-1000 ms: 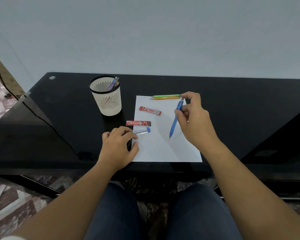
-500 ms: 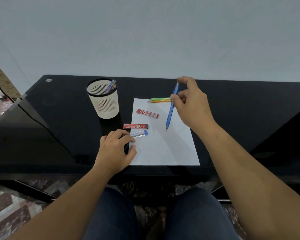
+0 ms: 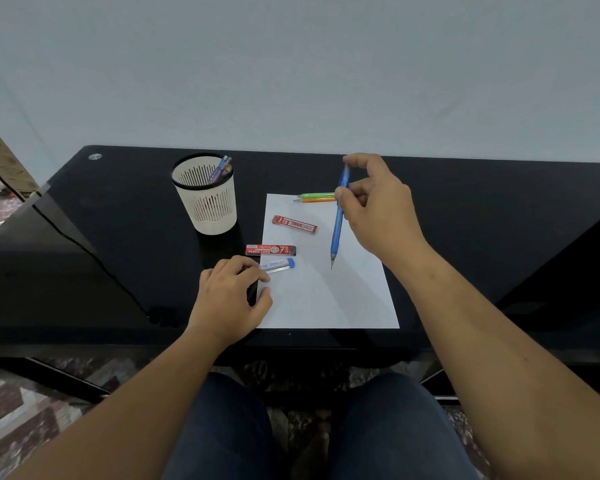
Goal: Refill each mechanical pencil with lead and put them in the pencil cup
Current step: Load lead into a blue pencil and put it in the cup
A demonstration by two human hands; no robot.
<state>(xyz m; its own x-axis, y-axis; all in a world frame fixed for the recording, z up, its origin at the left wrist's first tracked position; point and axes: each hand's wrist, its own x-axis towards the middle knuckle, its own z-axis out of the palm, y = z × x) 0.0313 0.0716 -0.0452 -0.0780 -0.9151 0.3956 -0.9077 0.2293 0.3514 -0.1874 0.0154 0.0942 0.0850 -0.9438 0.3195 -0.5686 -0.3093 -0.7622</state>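
The black tabletop [image 3: 482,209] was glossy, mirror-like. The white paper sheet [image 3: 326,299] looked matt and smooth. The slotted cream pencil cup [image 3: 207,209], blue pencil [image 3: 336,230] and clear lead tube [image 3: 279,265] looked plastic.

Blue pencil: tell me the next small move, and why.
Probably pull the cap off its top end. The right hand pinches the blue pencil near its top, tip down above the paper; the left hand rests on the clear lead tube, which is capped.

The blue pencil [image 3: 336,230], green pencil [image 3: 317,195] and orange pencil [image 3: 317,200] contrast with white paper [image 3: 326,299], black table [image 3: 465,209] and cream slotted cup [image 3: 207,209].
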